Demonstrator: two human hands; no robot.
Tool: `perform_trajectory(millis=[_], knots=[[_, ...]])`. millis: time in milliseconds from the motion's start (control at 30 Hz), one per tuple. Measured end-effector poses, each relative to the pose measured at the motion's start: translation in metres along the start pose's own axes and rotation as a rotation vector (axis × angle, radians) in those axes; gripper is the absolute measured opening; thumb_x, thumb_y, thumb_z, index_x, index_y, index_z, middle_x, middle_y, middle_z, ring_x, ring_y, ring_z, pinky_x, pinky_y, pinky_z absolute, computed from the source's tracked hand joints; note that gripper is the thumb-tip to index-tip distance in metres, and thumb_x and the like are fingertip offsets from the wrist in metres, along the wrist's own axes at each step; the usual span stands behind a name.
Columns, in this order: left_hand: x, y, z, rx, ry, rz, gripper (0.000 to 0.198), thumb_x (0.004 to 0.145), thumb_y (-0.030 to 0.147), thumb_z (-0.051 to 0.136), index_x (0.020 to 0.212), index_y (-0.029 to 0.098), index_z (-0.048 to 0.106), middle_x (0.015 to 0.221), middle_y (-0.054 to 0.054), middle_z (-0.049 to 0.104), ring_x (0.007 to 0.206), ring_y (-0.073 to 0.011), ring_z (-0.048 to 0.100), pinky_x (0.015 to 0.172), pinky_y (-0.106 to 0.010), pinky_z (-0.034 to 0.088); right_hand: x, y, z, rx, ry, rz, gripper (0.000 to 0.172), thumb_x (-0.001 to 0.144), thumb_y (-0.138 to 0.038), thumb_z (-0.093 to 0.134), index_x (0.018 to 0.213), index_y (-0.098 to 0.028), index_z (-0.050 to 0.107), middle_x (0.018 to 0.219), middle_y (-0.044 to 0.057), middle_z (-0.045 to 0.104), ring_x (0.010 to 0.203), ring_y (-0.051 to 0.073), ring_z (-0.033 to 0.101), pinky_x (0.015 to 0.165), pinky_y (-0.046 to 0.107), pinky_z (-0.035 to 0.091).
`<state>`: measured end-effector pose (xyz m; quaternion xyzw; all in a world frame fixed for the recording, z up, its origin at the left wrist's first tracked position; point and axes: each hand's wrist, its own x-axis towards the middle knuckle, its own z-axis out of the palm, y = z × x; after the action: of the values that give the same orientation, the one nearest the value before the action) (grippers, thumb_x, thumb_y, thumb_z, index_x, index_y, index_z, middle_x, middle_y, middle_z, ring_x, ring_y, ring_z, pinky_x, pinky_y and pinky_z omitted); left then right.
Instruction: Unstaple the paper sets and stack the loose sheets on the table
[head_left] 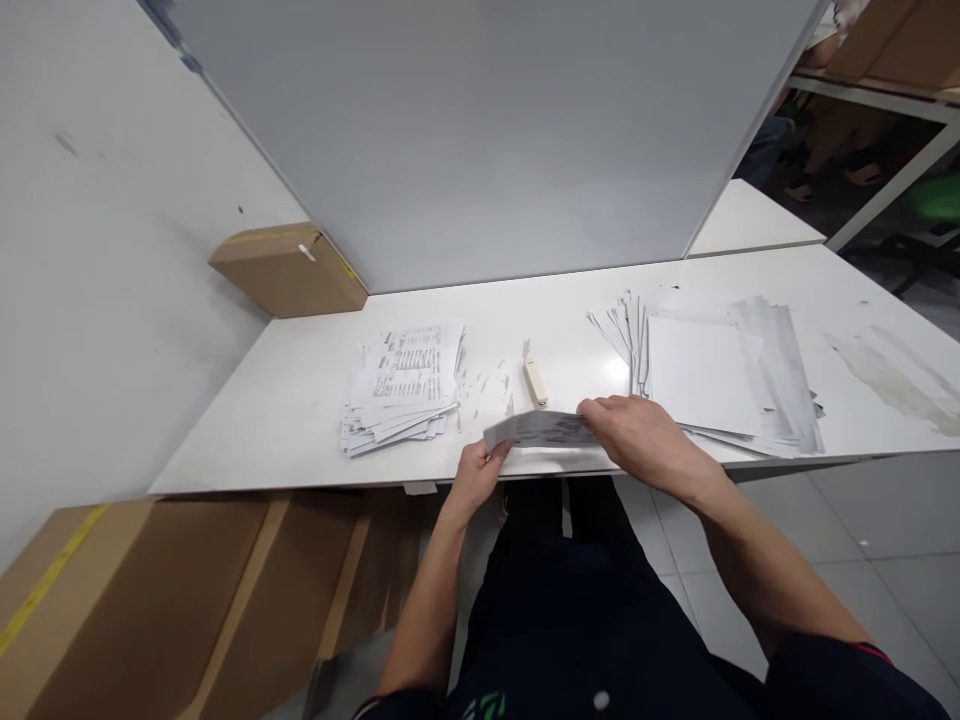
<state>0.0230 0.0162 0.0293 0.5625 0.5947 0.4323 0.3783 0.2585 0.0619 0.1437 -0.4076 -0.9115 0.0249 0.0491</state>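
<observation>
A printed sheet of paper is held up, tilted, over the front edge of the white table, between my two hands. My left hand pinches its left end, thumb on top. At the other end my right hand grips it, fingers closed along the edge. Just beyond the sheet lies a small cream-coloured oblong object, its kind unclear. A stack of printed papers sits to the left. Beside my right hand is a spread pile of mostly blank sheets, with thin strips along its left side.
A grey-white panel stands upright at the table's back. One cardboard box rests in the back left corner, and large boxes stand below on the left. Another person's legs show at the far right.
</observation>
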Motion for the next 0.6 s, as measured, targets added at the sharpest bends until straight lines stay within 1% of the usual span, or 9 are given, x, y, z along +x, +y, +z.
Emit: perform_trajectory(millis=[67, 133, 233, 333, 400, 500, 600], knots=[[0.002, 0.008, -0.004, -0.068, 0.069, -0.054, 0.026, 0.075, 0.038, 0.058, 0.083, 0.015, 0.069, 0.078, -0.004, 0.069, 0.077, -0.0204, 0.062, 0.069, -0.031, 0.05, -0.003, 0.007, -0.004, 0.174, -0.033, 0.079, 0.012, 0.084, -0.015, 0.038, 0.075, -0.02, 0.043, 0.056, -0.001, 0.049, 0.045, 0.011, 0.037, 0.046, 0.026, 0.019], [0.004, 0.014, -0.006, -0.131, 0.109, -0.08, 0.026, 0.072, 0.039, 0.062, 0.075, 0.014, 0.068, 0.071, -0.003, 0.067, 0.071, -0.0181, 0.06, 0.064, -0.028, 0.048, -0.007, 0.015, -0.001, 0.388, -0.081, 0.136, 0.016, 0.087, -0.026, 0.038, 0.073, -0.021, 0.042, 0.057, -0.001, 0.05, 0.046, 0.011, 0.041, 0.045, 0.025, 0.022], [0.008, 0.019, -0.006, -0.183, 0.087, -0.111, 0.027, 0.071, 0.04, 0.063, 0.066, 0.013, 0.065, 0.059, -0.001, 0.061, 0.059, -0.0134, 0.055, 0.056, -0.024, 0.045, -0.015, 0.024, 0.022, 0.653, -0.112, 0.224, 0.024, 0.088, -0.037, 0.038, 0.07, -0.022, 0.041, 0.061, 0.0, 0.052, 0.05, 0.012, 0.045, 0.045, 0.025, 0.028], [0.012, 0.019, 0.001, -0.231, 0.023, -0.157, 0.028, 0.07, 0.041, 0.063, 0.07, 0.013, 0.064, 0.058, 0.0, 0.06, 0.054, -0.0117, 0.053, 0.051, -0.023, 0.044, -0.026, 0.024, 0.051, 0.848, -0.077, 0.352, 0.031, 0.086, -0.044, 0.038, 0.066, -0.021, 0.041, 0.06, -0.001, 0.049, 0.051, 0.012, 0.045, 0.045, 0.025, 0.031], [0.016, 0.017, 0.007, -0.256, -0.001, -0.188, 0.029, 0.069, 0.041, 0.064, 0.071, 0.013, 0.064, 0.058, -0.001, 0.061, 0.053, -0.0115, 0.053, 0.05, -0.023, 0.045, -0.036, 0.022, 0.067, 0.964, -0.059, 0.432, 0.032, 0.085, -0.046, 0.041, 0.065, -0.021, 0.041, 0.058, -0.002, 0.049, 0.051, 0.012, 0.045, 0.045, 0.025, 0.032], [0.021, 0.013, 0.015, -0.246, 0.0, -0.231, 0.029, 0.069, 0.042, 0.063, 0.069, 0.013, 0.064, 0.053, -0.001, 0.06, 0.049, -0.0108, 0.054, 0.05, -0.023, 0.046, -0.053, 0.023, 0.081, 1.141, -0.058, 0.55, 0.031, 0.081, -0.047, 0.046, 0.069, -0.019, 0.046, 0.061, -0.001, 0.055, 0.053, 0.014, 0.05, 0.046, 0.025, 0.036], [0.026, 0.007, 0.021, -0.212, 0.067, -0.277, 0.03, 0.069, 0.043, 0.062, 0.069, 0.013, 0.062, 0.058, -0.002, 0.062, 0.047, -0.0098, 0.055, 0.049, -0.022, 0.046, -0.069, 0.031, 0.088, 1.316, -0.086, 0.672, 0.03, 0.08, -0.048, 0.049, 0.076, -0.018, 0.051, 0.066, 0.001, 0.06, 0.058, 0.016, 0.056, 0.049, 0.026, 0.04]])
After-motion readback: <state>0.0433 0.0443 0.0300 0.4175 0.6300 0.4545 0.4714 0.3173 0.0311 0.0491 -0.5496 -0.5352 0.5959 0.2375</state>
